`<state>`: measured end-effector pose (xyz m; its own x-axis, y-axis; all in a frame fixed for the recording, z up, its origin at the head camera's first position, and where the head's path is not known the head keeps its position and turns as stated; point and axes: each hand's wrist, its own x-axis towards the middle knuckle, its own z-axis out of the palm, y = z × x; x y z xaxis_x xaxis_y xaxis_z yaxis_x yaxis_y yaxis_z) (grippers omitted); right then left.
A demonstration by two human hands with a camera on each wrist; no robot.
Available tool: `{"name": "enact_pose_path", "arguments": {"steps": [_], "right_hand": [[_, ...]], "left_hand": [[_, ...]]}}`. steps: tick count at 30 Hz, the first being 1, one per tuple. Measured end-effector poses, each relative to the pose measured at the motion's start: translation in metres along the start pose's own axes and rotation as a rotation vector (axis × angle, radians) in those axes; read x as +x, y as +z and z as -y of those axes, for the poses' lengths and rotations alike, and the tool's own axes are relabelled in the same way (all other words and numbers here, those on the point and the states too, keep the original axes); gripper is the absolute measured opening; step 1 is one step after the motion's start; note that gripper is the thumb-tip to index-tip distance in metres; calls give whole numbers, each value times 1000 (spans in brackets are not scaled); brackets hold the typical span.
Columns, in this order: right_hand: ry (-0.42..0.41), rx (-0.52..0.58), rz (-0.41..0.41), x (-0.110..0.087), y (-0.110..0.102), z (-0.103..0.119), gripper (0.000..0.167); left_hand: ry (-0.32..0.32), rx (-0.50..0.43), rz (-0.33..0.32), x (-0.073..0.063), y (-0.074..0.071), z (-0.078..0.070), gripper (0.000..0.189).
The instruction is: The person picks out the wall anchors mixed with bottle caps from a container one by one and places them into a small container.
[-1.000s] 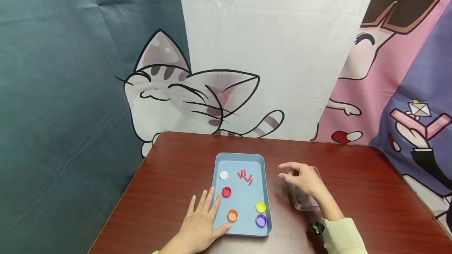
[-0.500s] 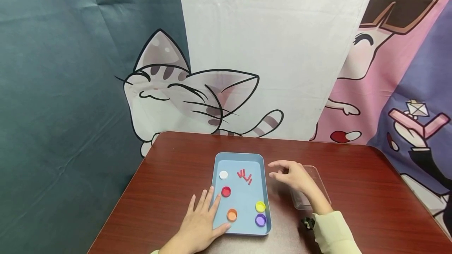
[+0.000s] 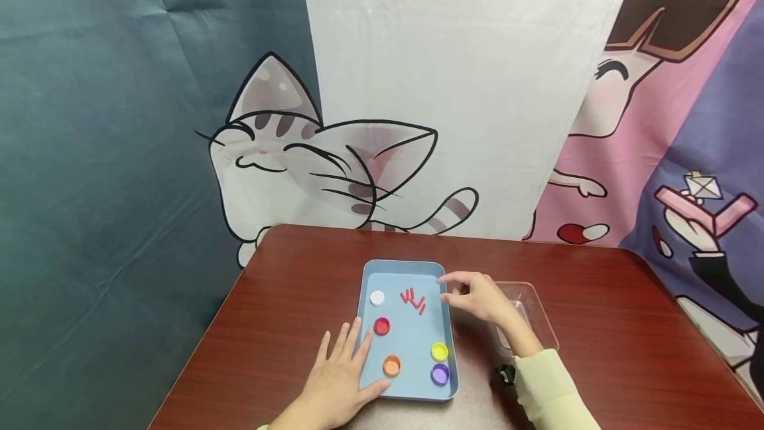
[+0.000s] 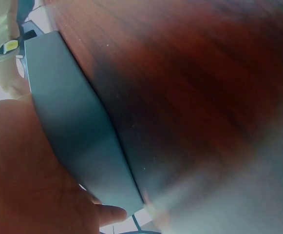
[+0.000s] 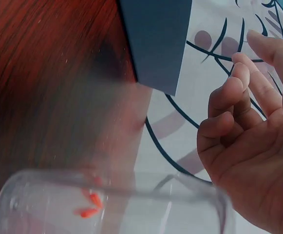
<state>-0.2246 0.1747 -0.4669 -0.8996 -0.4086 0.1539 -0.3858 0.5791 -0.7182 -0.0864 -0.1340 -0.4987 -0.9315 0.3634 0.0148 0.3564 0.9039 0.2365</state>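
My left hand (image 3: 337,377) lies with spread fingers over the left side of a blue tray (image 3: 412,387), its thumb at the near left corner. In the tray are several short red sticks (image 3: 411,294) and round caps: white (image 3: 377,298), red (image 3: 381,326), orange (image 3: 391,365), yellow (image 3: 439,351) and purple (image 3: 440,374). My right hand (image 3: 477,296) hovers at the tray's right rim, thumb and forefinger apart with nothing between them. In the right wrist view, the other fingers of the right hand (image 5: 253,131) bend loosely.
A clear plastic box (image 3: 540,324) stands right of the tray, partly behind my right forearm. Small red pieces (image 5: 90,204) show through the clear box in the right wrist view. The brown table (image 3: 268,310) backs onto a cartoon-printed curtain (image 3: 477,85).
My right hand has moved left from over the clear box to the tray's right rim, uncovering more of the box. My left hand has stayed in place.
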Motion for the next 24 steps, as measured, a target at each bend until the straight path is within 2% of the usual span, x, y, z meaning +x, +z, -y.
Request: {"name": "enact_pose_path", "arguments": {"steps": [10, 18, 24], "right_hand": [[-50, -4, 50, 17, 11, 1, 33], [-41, -23, 102, 27, 19, 3, 34], [-71, -56, 141, 32, 22, 6, 35]], "left_hand": [[2, 8, 4, 0, 0, 0, 89], [2, 10, 10, 0, 0, 0, 89], [2, 6, 13, 0, -1, 0, 89]]}}
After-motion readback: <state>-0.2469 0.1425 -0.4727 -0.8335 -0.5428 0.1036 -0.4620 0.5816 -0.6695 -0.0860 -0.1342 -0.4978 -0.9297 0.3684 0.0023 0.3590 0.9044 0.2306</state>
